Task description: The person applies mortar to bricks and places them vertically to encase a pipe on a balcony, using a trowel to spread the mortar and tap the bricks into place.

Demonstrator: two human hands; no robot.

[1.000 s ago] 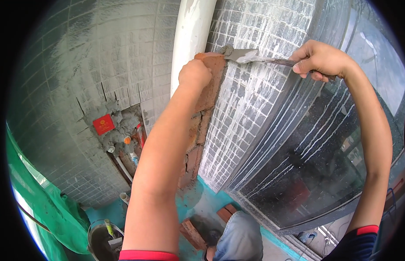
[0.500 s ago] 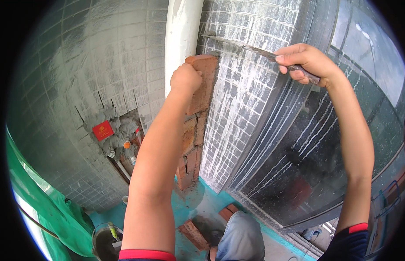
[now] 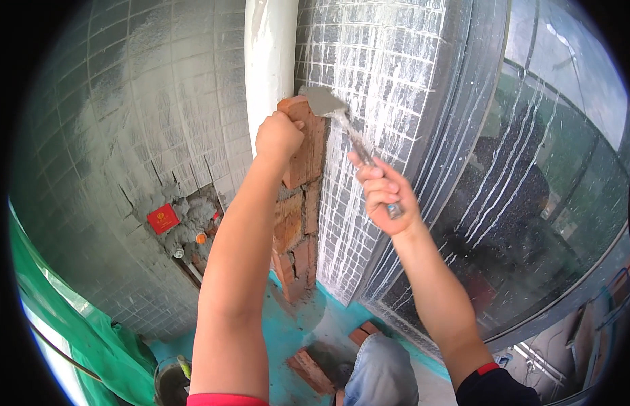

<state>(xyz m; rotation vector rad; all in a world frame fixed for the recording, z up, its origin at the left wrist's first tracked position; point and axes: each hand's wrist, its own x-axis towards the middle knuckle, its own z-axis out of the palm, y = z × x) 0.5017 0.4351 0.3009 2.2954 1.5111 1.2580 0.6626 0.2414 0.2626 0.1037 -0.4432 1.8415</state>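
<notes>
1. orange-red brick stands at the top of the brick column, just right of the white pipe and beside the streaked tiled wall; its long axis runs roughly up and down in your view.
2. your left hand is the nearer of the 2: it grips the brick at the upper left edge, thumb on the face, the other fingers curled round and partly hidden, so most of the brick lies right of and below your knuckles.
3. your right hand is apart from the brick, lower and to its right, fingers wrapped round the handle of the trowel.
4. the trowel slants up and left from that fist, its grey blade at the brick's upper right corner; you can't tell contact from overlap.
5. that corner, between left thumb and blade, looks like the relation that matters.
</notes>
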